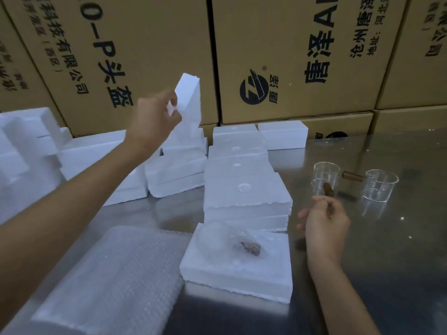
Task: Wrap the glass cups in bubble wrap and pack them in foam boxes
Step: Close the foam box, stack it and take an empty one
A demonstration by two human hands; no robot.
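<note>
An open foam box half point(242, 281) lies on the metal table in front of me. A bubble-wrapped cup point(229, 243) with a brown handle sits in its hollow. My left hand point(154, 117) grips a white foam lid point(189, 97) and holds it tilted up above the foam pile. My right hand point(324, 223) pinches the brown wooden handle of a bare glass cup point(324, 177) standing on the table. A second glass cup point(379, 186) with a wooden handle stands just right of it.
A stack of bubble wrap sheets point(116, 274) lies at the front left. Closed foam boxes point(246, 192) sit in a row behind the open half, with more foam pieces point(29, 146) piled at the left. Large cardboard cartons point(290, 56) wall off the back.
</note>
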